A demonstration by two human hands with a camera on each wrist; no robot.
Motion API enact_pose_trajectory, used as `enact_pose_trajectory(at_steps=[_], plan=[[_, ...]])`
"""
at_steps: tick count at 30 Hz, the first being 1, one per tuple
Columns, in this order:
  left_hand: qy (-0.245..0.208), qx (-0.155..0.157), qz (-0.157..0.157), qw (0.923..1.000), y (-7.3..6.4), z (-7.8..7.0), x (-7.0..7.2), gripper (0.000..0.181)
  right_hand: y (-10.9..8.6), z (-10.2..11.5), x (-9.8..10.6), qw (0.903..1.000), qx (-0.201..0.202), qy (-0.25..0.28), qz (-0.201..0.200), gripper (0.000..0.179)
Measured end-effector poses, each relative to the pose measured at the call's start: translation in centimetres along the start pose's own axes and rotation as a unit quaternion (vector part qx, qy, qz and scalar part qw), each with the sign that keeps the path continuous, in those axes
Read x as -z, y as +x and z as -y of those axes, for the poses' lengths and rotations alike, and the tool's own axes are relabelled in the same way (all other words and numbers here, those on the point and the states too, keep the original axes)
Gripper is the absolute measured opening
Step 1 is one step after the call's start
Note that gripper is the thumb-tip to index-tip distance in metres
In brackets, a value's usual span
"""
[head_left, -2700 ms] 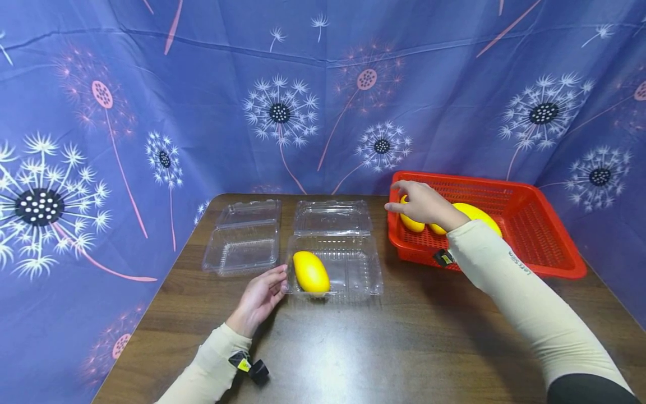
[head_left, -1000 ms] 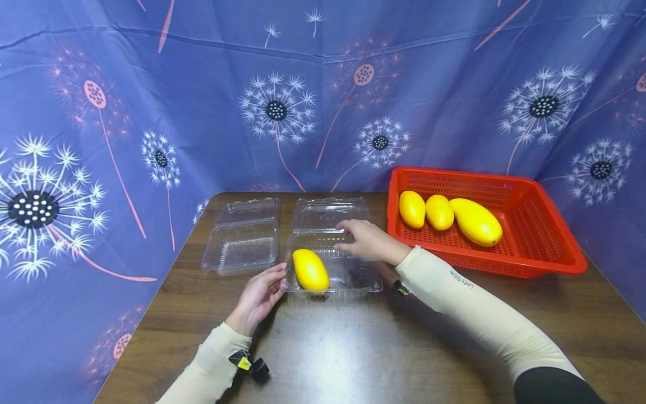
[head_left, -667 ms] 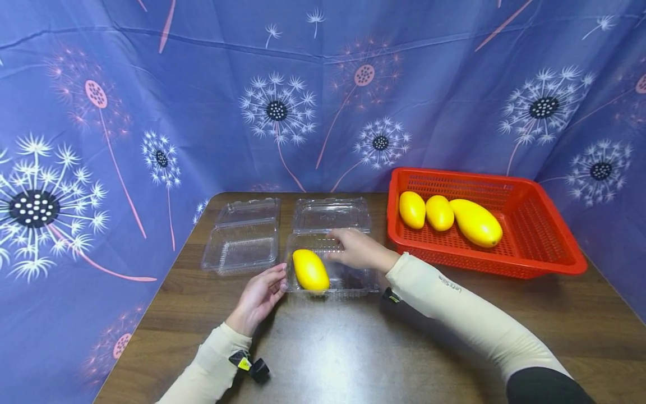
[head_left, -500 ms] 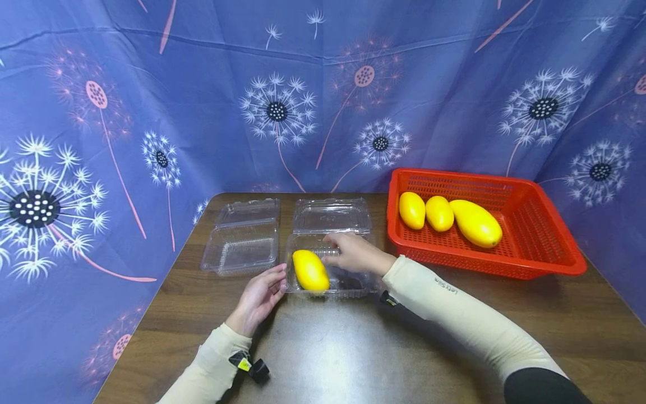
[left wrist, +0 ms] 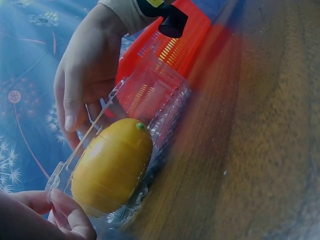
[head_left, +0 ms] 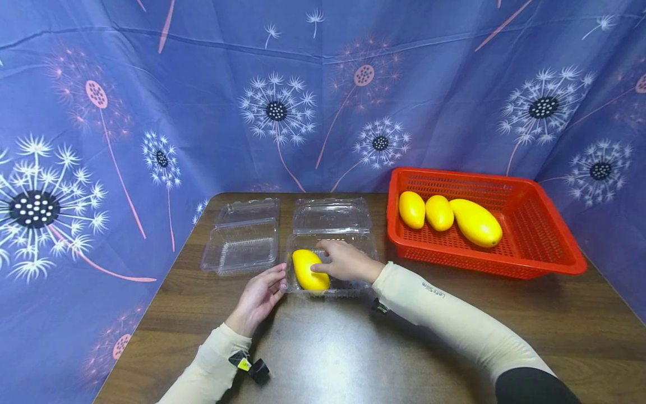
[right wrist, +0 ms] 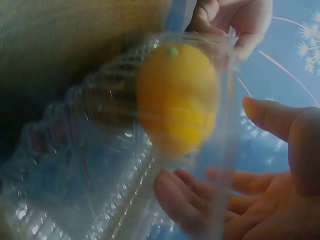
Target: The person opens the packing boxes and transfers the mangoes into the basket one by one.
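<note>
A yellow mango (head_left: 305,269) with a small green stem end lies in the left part of a clear plastic clamshell container (head_left: 362,252), whose lid is folded back. My left hand (head_left: 259,298) pinches the container's near left rim between thumb and fingers, as the left wrist view shows. Over the container reaches my right hand (head_left: 348,261), its thumb above the mango in the head view. The right wrist view shows its thumb and fingers (right wrist: 180,202) spread apart beside the mango, holding nothing. Whether a fingertip touches the mango I cannot tell.
A second clear clamshell container (head_left: 241,247), lid open, stands left of the first. At the right sits a red plastic basket (head_left: 535,224) with 3 more mangoes (head_left: 476,223). A blue dandelion-print cloth (head_left: 222,112) hangs behind the wooden table (head_left: 404,359).
My right hand has left the red basket without a fruit and moved left over the container, up to the mango. My left hand has stayed on the container's rim.
</note>
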State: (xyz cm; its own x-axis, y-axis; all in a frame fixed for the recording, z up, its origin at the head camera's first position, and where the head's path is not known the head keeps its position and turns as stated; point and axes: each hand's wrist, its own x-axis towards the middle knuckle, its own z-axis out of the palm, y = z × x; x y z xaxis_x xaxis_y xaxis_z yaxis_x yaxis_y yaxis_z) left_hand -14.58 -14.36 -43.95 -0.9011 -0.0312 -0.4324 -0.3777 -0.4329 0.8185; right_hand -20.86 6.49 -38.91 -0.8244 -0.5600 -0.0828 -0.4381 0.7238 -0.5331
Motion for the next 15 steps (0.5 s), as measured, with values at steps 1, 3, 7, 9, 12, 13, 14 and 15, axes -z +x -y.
enact_pose_trajectory(at_steps=[1,3,7,9,12,13,14,15], plan=[[0.000,0.000,0.001,1.0000,0.0,0.0,0.0,0.032,0.0,0.0,-0.2,1.0000,-0.003,0.001,0.000,0.062],[0.000,0.001,0.002,1.0000,0.0,0.0,0.0,0.032,0.1,0.1,-0.6,1.0000,-0.006,0.004,0.000,0.065],[-0.001,0.002,0.006,1.0000,-0.1,-0.1,0.1,0.032,0.1,0.3,-1.2,1.0000,0.001,0.009,-0.003,0.063],[-0.001,0.003,0.007,1.0000,-0.1,-0.1,0.1,0.033,0.2,0.4,-1.6,0.9999,0.005,0.013,-0.003,0.062],[-0.002,0.003,0.008,1.0000,-0.1,-0.1,0.1,0.034,0.3,0.5,-2.0,0.9999,0.004,0.011,-0.003,0.062],[-0.002,0.003,0.008,1.0000,-0.1,-0.1,0.1,0.034,0.3,0.5,-2.1,0.9999,0.001,0.010,-0.004,0.064],[-0.003,0.004,0.008,1.0000,-0.1,-0.1,0.1,0.033,0.3,0.5,-2.3,1.0000,-0.003,0.009,-0.003,0.065],[-0.004,0.004,0.009,0.9999,-0.1,-0.1,0.1,0.033,0.4,0.6,-2.4,0.9999,-0.006,0.009,-0.003,0.067]])
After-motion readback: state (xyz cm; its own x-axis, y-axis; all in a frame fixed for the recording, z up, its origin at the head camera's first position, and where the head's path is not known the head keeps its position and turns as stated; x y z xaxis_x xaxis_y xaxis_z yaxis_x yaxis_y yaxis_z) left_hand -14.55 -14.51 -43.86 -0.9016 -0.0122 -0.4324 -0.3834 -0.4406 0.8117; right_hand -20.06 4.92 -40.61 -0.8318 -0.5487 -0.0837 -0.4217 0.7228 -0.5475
